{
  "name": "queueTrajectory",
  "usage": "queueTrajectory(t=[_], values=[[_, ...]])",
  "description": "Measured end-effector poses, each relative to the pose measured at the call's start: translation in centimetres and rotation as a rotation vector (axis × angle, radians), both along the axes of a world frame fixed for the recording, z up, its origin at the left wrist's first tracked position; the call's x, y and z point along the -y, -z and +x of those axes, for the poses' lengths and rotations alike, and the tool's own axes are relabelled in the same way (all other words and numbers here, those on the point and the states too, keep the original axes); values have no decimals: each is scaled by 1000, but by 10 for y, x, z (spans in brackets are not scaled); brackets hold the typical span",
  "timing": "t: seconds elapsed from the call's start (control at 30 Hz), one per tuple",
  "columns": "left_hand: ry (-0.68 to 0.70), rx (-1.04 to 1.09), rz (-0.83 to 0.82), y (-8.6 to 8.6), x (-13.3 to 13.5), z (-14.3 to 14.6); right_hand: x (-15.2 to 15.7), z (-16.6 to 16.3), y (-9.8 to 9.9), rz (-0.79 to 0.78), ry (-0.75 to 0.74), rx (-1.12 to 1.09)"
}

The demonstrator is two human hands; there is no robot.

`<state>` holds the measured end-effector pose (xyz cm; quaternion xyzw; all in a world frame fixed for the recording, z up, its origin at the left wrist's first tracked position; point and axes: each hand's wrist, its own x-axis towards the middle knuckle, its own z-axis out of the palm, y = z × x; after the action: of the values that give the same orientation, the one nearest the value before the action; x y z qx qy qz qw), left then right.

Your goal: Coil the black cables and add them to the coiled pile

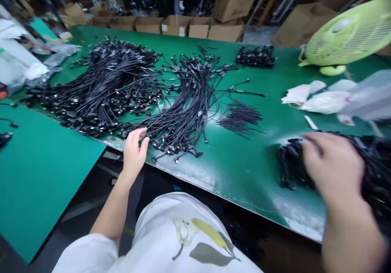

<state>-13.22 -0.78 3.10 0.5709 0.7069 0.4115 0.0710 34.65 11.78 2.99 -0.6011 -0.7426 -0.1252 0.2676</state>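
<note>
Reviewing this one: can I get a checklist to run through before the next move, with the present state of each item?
1. Left hand at the near edge of the middle cable pile: ok.
2. Right hand at the bundled cables on the right: ok.
3. Right hand's grip: cannot tell, motion blur.
4. Middle pile separate from the left cable pile: not ok, their cables meet.
5. Thin black strips gathered on the green table: ok, in one loose heap.

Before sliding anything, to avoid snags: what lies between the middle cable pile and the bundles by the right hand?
The head view shows thin black strips, then bare green tabletop.
</note>
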Motion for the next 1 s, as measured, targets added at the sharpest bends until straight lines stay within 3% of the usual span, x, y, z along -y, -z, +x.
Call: queueTrajectory(t=[0.13, 0.23, 0.33, 0.43, 0.53, 0.6, 0.67, 0.73, 0.8, 0.9, 1.0], values=[[-45, -349, -224, 21, -16, -32, 7, -115, 22, -245, -519, -9], [-38, -390, -329, 37, -17, -41, 14, -170, 30, -329, -694, 84], [-47, -378, -291, 36, -11, -40, 21, -203, 24, -348, -794, 113], [19, -212, -216, 14, 1, -27, 27, -231, 6, -315, -832, 97], [243, 34, -177, -16, 15, -1, 24, -265, -15, -234, -831, 76], [419, 225, -268, -30, 25, 13, 14, -289, -27, -225, -835, 183], [498, 438, -376, -35, 33, 18, 1, -308, -37, -248, -827, 341], [474, 579, -420, -30, 39, 12, -13, -318, -45, -254, -814, 439], [410, 581, -408, -16, 46, -1, -25, -319, -52, -233, -808, 458], [274, 410, -363, 4, 56, -23, -44, -310, -63, -214, -772, 481], [117, 139, -236, 2, 51, -40, -69, -301, -79, -172, -716, 447]])
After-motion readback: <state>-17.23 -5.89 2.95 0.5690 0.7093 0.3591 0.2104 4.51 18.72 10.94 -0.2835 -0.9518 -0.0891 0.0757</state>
